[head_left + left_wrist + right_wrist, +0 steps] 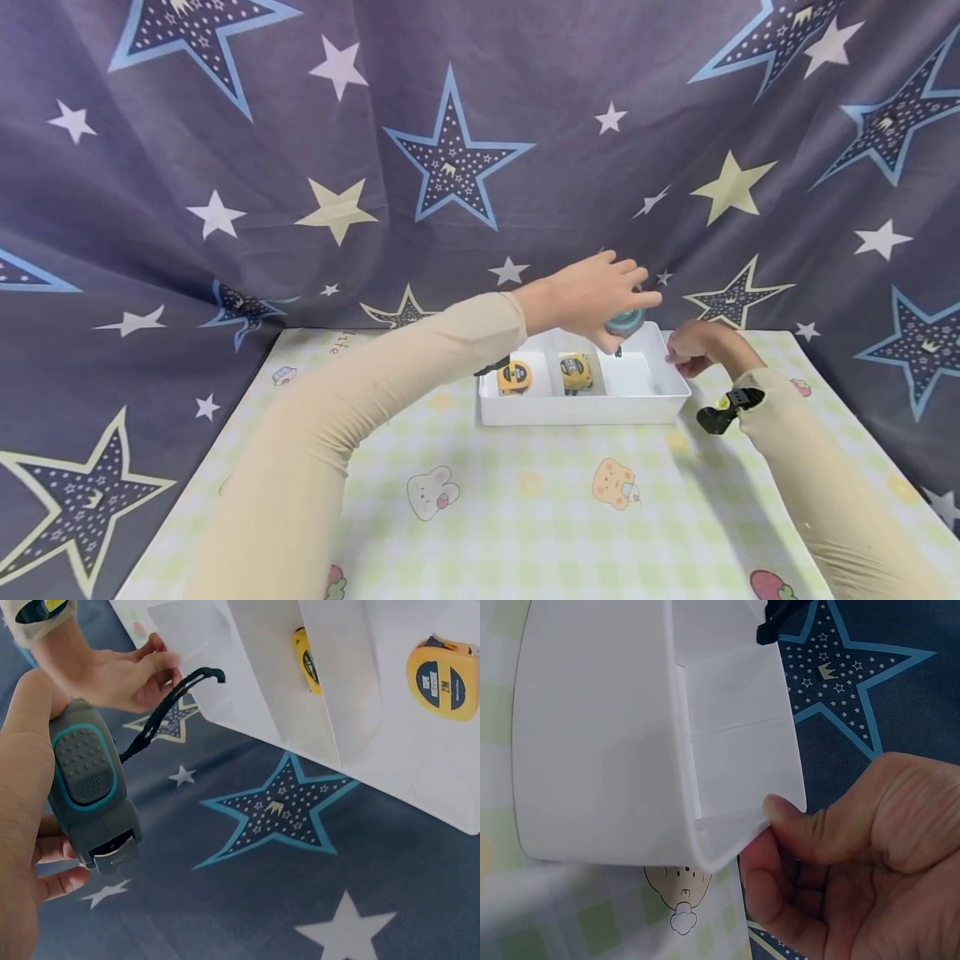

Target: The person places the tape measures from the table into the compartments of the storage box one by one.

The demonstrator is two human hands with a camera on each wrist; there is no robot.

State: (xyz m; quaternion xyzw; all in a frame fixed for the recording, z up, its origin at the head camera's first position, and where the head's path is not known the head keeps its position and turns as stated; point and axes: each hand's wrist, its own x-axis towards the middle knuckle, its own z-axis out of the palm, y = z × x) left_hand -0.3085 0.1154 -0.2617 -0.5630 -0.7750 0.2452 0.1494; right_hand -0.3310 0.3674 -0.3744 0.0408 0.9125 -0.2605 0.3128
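Note:
My left hand (588,296) grips a grey tape measure with teal trim (86,769), held above the right part of a white divided box (585,410). A black wrist strap (161,709) dangles from the tape measure. The metal hook at its mouth shows in the left wrist view. At the box's right end, my right hand (701,346) pinches the rim between thumb (795,821) and curled fingers. One yellow tape measure (514,377) sits in the left compartment. Another yellow tape measure (576,372) lies in the middle compartment.
The box stands toward the back of a table with a green checked cloth (517,517). Right behind it hangs a dark blue curtain with stars (450,275). A black wrist-worn device (723,410) is strapped to the right wrist.

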